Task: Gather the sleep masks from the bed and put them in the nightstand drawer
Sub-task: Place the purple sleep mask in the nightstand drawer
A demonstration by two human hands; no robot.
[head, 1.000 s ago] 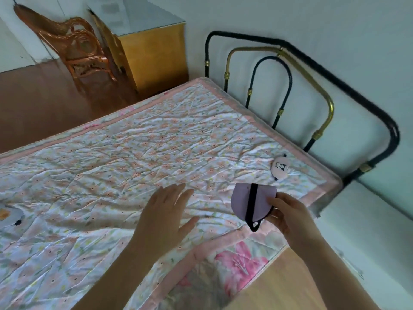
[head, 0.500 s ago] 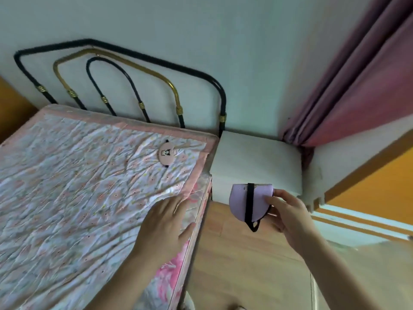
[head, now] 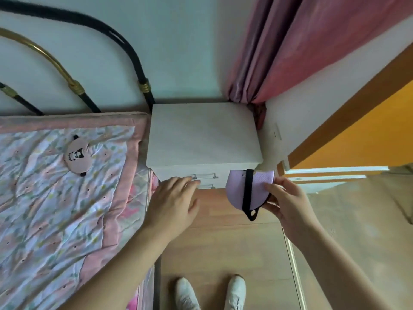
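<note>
Left hand (head: 176,202) has left the bed (head: 55,198), open at the drawer handle (head: 204,176), possibly touching. Right fingers (head: 271,189) pinch 1 mask (head: 248,190). Risk: panda mask (head: 77,156) forgotten.

You see a folded lilac fabric sleep mask (head: 248,190), matt; crinkled floral cotton quilt (head: 44,198); matt white laminate nightstand (head: 201,135).

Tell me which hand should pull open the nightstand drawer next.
Left. The left hand is empty, its fingertips already at the top drawer handle of the nightstand. The right hand is occupied holding the purple sleep mask.
</note>
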